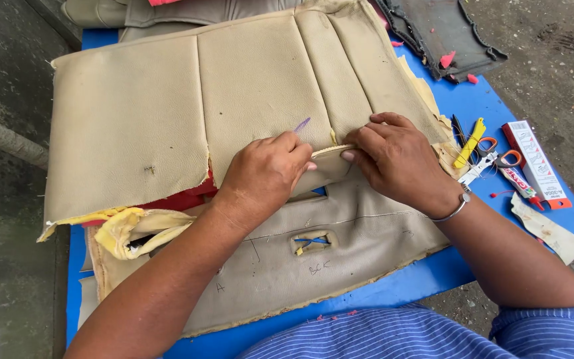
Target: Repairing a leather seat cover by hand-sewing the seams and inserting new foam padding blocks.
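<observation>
A beige leather seat cover with stitched panels lies spread over a blue table. Its lower edge is torn, showing yellow foam and red backing. My left hand is closed on a thin purple tool whose tip sticks up above the fingers, and it rests on the cover beside a seam. My right hand pinches a folded flap of the leather next to the left hand. A second beige piece with a small slot lies under my forearms.
To the right on the table lie a yellow cutter, orange-handled scissors, a glue tube and its long box. A dark grey panel hangs off the far right corner. Rough ground surrounds the table.
</observation>
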